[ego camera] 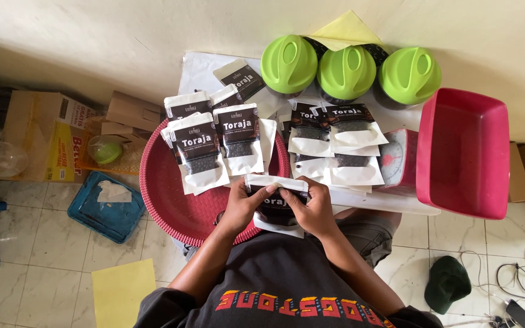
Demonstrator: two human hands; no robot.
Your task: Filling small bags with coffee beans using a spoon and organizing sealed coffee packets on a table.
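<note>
Black-and-white flat packaging pouch with a clear window (276, 203) sits between both hands, held above the near rim of the round red woven plastic tray (168, 200) and just over the person's lap. Left hand (242, 205) pinches the pouch's upper left edge, thumb pressed across the white top strip. Right hand (312, 208) clamps the right side, fingers curled against the pouch face, thumb on top. Dark contents show through the window.

Several matching filled pouches (217, 146) lie stacked on the tray, leaning toward the wall. A second group of pouches (341, 143) rests on white paper just beside the tray. Three jars with lime-green lids (347, 71) stand in a row against the wall. A red rectangular plastic basin (463, 152) stands to the right, touching a small red scale (399, 161).
</note>
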